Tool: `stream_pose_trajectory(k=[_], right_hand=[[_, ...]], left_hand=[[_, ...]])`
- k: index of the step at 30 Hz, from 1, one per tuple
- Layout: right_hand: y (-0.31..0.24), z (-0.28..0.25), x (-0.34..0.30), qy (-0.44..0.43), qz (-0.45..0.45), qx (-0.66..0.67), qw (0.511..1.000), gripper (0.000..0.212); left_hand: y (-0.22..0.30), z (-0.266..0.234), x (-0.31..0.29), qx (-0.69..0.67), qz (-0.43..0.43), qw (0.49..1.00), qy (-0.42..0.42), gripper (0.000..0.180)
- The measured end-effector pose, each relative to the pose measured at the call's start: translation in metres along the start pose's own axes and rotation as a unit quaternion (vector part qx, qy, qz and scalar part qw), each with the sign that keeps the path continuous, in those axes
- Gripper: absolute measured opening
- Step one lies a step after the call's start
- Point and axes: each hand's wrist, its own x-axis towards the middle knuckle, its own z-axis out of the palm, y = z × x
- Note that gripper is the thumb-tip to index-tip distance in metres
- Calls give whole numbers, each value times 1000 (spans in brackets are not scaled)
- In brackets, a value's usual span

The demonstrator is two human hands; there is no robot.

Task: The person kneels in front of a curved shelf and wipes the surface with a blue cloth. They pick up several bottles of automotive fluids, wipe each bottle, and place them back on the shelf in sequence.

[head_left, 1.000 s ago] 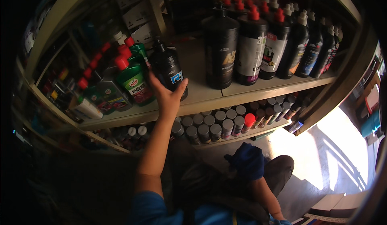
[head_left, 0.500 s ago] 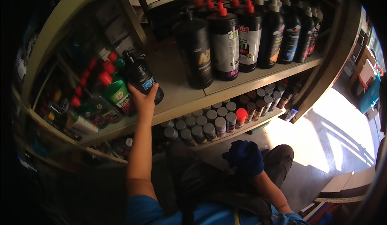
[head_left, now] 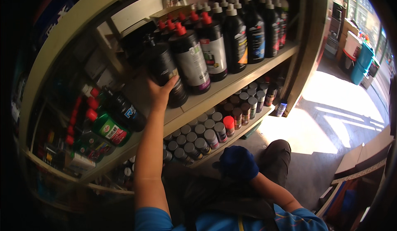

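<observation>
My left hand [head_left: 160, 91] is bare and closed round the lower part of a black bottle [head_left: 163, 63] with a pump-style top. The bottle leans slightly left at the front of the upper shelf; I cannot tell whether its base is touching the board. Just right of it stands a black bottle with a grey label and red cap [head_left: 191, 61]. Left of my forearm, a black bottle with blue lettering [head_left: 126, 111] rests beside a green bottle [head_left: 111, 128]. My right hand [head_left: 239, 163], covered in dark blue fabric like a glove, is bunched like a fist near my knee; its fingers cannot be made out.
More red-capped and white-capped bottles [head_left: 256, 34] fill the upper shelf [head_left: 231, 81] to the right. Rows of spray cans [head_left: 200, 144] stand on the lower shelf. A wooden post [head_left: 301, 45] ends the rack. Beyond it are sunlit floor and a teal bin [head_left: 364, 61].
My left hand has let go of the blue-lettered bottle and moved right to grip the neighbouring black bottle. The view has shifted, and my right hand stays low near my knee.
</observation>
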Motion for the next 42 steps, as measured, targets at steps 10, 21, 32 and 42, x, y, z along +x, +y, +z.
stream_pose_trajectory(k=[10,21,32,42], right_hand=[[12,-52,10,-51,-91,128,986,14],[-16,-127,104,162,10,166,973,35],[20,-104,110,-141,83,465,870,30],[5,-129,103,-103,-97,401,905,30]], left_hand=[[54,-14,-51,-83,-13,996,7,64],[98,29,-214,143,19,979,-142,86],[46,7,-278,-124,-228,895,-363,98],[47,28,-307,-25,-192,957,-216,98]])
